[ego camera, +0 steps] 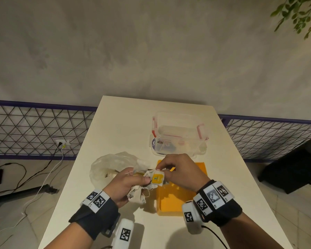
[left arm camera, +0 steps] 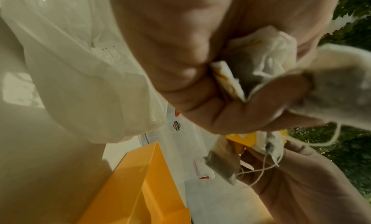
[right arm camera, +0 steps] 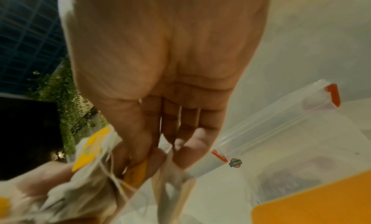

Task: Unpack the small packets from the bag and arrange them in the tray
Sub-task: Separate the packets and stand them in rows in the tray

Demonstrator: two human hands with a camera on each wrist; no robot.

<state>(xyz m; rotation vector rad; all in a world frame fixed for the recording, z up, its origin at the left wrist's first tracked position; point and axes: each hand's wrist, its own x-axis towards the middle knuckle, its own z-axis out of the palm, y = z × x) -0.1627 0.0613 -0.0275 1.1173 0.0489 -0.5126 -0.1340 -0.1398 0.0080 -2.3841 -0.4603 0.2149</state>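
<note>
My left hand (ego camera: 127, 182) grips a bunch of tea bags (ego camera: 138, 192) with strings and yellow tags, held just left of the orange tray (ego camera: 176, 200). The bunch shows close up in the left wrist view as tea bags (left arm camera: 267, 65) clamped in curled fingers. My right hand (ego camera: 178, 169) pinches one tea bag with a yellow tag (ego camera: 157, 178) at the top of that bunch; in the right wrist view its fingertips (right arm camera: 152, 157) close on the tag (right arm camera: 136, 173). The clear plastic bag (ego camera: 111, 164) lies crumpled behind my left hand.
A clear plastic container (ego camera: 180, 133) with red clips stands behind the tray, with a few items inside. The white table (ego camera: 126, 123) ends at its left and right edges near my arms. A black box (ego camera: 294, 166) sits on the floor at right.
</note>
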